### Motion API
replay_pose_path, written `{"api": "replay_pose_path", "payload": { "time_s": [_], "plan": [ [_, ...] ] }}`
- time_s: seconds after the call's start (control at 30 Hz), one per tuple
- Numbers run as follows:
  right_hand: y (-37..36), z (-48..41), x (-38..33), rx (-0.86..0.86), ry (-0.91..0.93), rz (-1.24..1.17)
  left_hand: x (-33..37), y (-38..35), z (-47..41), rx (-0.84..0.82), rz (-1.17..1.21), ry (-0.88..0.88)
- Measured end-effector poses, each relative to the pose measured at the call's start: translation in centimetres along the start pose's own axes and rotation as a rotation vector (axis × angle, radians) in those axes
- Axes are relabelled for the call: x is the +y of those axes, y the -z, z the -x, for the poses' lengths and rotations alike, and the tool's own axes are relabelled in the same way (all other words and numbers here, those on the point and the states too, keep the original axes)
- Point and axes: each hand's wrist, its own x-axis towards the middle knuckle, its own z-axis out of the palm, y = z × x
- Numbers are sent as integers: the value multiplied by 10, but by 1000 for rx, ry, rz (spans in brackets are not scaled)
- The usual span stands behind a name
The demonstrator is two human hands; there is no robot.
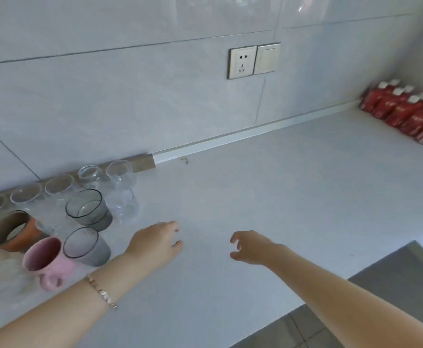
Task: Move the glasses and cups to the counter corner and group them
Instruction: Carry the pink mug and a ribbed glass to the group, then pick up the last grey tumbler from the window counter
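Glassware stands in one tight cluster at the left end of the counter (255,197), against the back wall. Back row along the wall: clear glasses (27,194), a small clear jar (90,173), a taller clear glass (121,187). In front are two smoked grey tumblers (87,207), then an orange-brown cup (9,232) and a pink mug (47,262) with its handle toward the person. The pieces are near or touching one another, which fits grouping; rows set tight to the wall probably save space and keep rims away from the front edge. Whether this spot is a true corner cannot be told, since the left edge crops it. The left hand (155,242), bracelet (102,293) on the wrist, hovers just right of the cluster, fingers loosely curled, holding nothing. The right hand (250,249) is likewise empty and relaxed over bare counter. Judgement: grouping looks largely done. Red pouches (406,111) line the far right wall, well apart; a wall socket (242,62) is above.
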Motion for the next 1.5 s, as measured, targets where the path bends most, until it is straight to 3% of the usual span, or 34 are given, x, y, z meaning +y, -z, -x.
{"api": "replay_pose_path", "payload": {
  "time_s": [0.27, 0.47, 0.87, 1.17, 1.27, 1.5],
  "plan": [
    [56, 109, 235, 41, -218, 75, 262, -64, -53, -224, 135, -150],
    [79, 164, 359, 6, -428, 111, 391, -83, -74, -320, 118, -259],
    [185, 193, 501, 132, -682, -93, 523, -65, -178, -432, -106, -528],
    [237, 172, 605, 288, -794, -266, 608, -59, -247, -464, -138, -568],
    [250, 152, 650, 410, -851, -364, 629, -68, -268, -471, -126, -571],
    [267, 94, 753, 934, -964, -851, 674, -84, -313, -472, -114, -506]
  ]
}}
